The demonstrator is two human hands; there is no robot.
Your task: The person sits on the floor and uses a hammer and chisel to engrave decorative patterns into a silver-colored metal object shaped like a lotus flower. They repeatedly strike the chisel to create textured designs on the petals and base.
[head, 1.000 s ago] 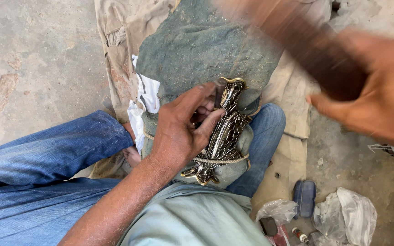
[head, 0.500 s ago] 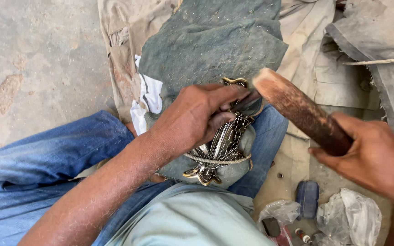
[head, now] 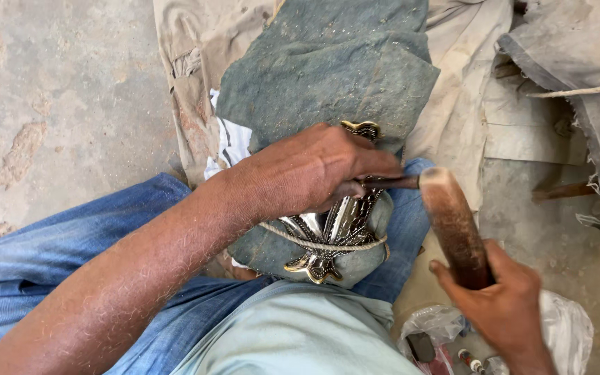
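Two hands work over an ornate metal piece [head: 328,239], which is tied with string on a grey padded block [head: 328,76] upon the lap. The left hand [head: 307,170] grips a thin dark punch [head: 390,182] against it. The right hand [head: 505,305] holds a wooden mallet [head: 453,226], its head touching the punch end.

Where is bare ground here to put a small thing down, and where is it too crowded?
Free: the concrete floor left of the beige cloth, above the jeans leg. Also a smaller bare patch at right, below the grey sacking. Crowded: the lap, where the left hand holds a punch on the metal ornament, and the right hand holds the mallet.
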